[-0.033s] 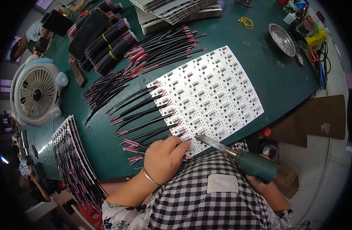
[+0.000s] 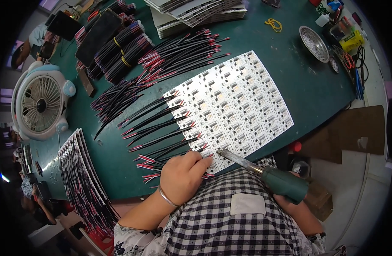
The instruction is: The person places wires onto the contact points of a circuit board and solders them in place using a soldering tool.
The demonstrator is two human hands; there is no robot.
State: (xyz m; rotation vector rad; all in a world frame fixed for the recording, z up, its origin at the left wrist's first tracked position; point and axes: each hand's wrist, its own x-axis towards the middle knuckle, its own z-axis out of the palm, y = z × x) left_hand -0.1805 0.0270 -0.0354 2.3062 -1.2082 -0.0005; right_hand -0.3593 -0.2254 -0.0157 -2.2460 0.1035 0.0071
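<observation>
A white circuit board panel (image 2: 240,102) with rows of small parts lies on the green table. Black wires (image 2: 155,121) with red ends fan out from its left edge. My left hand (image 2: 183,173), a bangle at its wrist, is closed in a pinch at the panel's near left corner. A red-tipped wire end shows at its fingertips; the rest of that wire is hidden under the hand. In my right hand (image 2: 289,204) is a soldering iron (image 2: 283,183) with a green handle, which hides most of the fingers. The iron's tip points left, over the panel near my left fingertips.
Loose black wires (image 2: 179,55) and banded bundles (image 2: 121,51) lie beyond the panel. More panels (image 2: 200,15) are stacked at the back. A wired stack (image 2: 83,170) and a fan (image 2: 41,102) stand left. A metal dish (image 2: 314,44) and yellow bands (image 2: 273,25) lie right.
</observation>
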